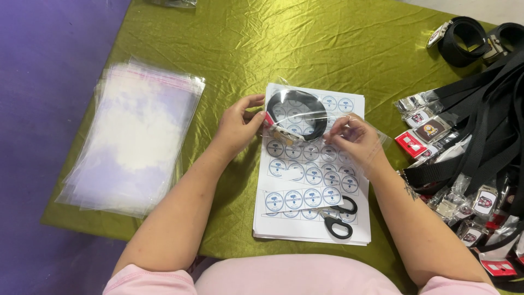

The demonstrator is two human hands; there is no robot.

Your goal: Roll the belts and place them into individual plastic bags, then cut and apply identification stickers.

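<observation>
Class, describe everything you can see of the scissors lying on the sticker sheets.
The scissors have black loop handles, plastic by the look, and short metal blades, apparently shut. They lie flat on the lower right of the white sticker sheets, handles toward the right edge, one tip tucked under a cut strip of round stickers. Neither hand touches them.

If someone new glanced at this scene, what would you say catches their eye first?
Probably the coiled black belt in a clear plastic bag, held at centre between the left hand and the right hand above white sheets of round blue stickers. Next, the shiny olive-green cloth covering the table, the pile of black belts at right, and the stack of clear bags at left.
</observation>
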